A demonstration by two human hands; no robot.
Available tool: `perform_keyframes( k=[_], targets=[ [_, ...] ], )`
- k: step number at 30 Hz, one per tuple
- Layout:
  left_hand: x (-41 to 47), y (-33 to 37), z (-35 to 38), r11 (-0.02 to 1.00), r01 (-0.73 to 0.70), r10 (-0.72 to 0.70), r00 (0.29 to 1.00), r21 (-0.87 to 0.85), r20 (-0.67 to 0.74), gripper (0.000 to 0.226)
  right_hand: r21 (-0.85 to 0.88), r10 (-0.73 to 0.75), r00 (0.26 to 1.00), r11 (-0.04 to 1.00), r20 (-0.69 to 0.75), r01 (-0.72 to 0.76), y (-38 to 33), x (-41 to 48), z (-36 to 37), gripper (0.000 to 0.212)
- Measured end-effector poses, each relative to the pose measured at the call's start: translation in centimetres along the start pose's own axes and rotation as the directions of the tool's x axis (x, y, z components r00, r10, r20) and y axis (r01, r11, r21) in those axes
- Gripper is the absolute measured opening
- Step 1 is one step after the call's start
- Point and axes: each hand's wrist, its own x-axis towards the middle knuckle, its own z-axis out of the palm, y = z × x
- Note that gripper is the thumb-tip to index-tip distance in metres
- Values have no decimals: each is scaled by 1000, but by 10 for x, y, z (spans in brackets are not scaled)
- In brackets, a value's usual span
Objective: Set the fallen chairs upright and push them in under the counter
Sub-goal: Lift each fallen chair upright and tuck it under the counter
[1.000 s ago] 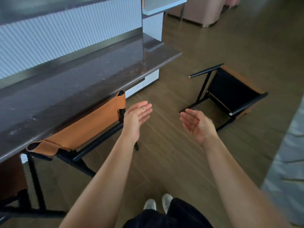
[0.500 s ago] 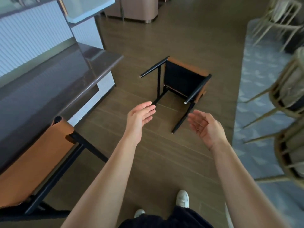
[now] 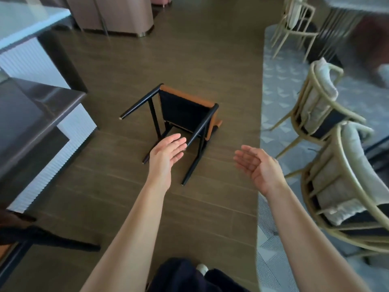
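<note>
A fallen chair (image 3: 185, 111) with a black frame and orange seat lies on the wood floor ahead, its legs pointing toward me and to the left. My left hand (image 3: 166, 153) is stretched out with straight fingers, just in front of the chair's near legs, touching nothing. My right hand (image 3: 255, 164) hovers palm up to the right of the chair, fingers relaxed and empty. The dark counter (image 3: 31, 114) runs along the left. Part of another black chair frame (image 3: 40, 239) shows at the lower left beside the counter.
Two beige rounded chairs (image 3: 328, 123) with cushions stand close on the right, on a grey patterned rug (image 3: 275, 98). A pink cabinet (image 3: 117, 15) stands at the far end. My feet and dark trousers (image 3: 189, 277) show at the bottom.
The view has swung right, away from the counter and the upright orange chair. The fallen chair is now centred and closer. Both hands stay empty and extended toward it.
</note>
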Motion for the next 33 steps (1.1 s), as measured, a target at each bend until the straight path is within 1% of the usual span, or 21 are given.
perform_keyframes(
  k=[5, 11, 19, 23, 25, 29, 33],
  targets=[
    [37, -2, 49, 999, 8, -10, 999, 36, 52, 23, -2, -2, 999, 1000, -35, 2, -24, 33, -25, 23],
    [110, -7, 96, 999, 32, -36, 995, 42, 89, 22, 11, -21, 995, 1000, -94, 22, -52, 97, -38, 23],
    [240, 3, 158, 997, 41, -48, 992, 67, 118, 21, -25, -11, 989, 1000, -147, 7, -113, 212, -20, 23],
    [299, 6, 193, 991, 50, -70, 985, 125, 156, 22, 16, 7, 988, 1000, -155, -5, -140, 261, -12, 23],
    [324, 7, 212, 986, 68, -92, 983, 152, 159, 22, 26, 25, 988, 999, -150, -22, -154, 283, -9, 23],
    [369, 3, 251, 985, 82, -106, 981, 149, 164, 22, 18, 27, 990, 1000, -136, -25, -183, 334, -12, 24],
    [419, -3, 291, 988, 95, -107, 989, 119, 99, 21, 18, 36, 992, 999, -122, -34, -214, 398, -29, 23]
  ],
)
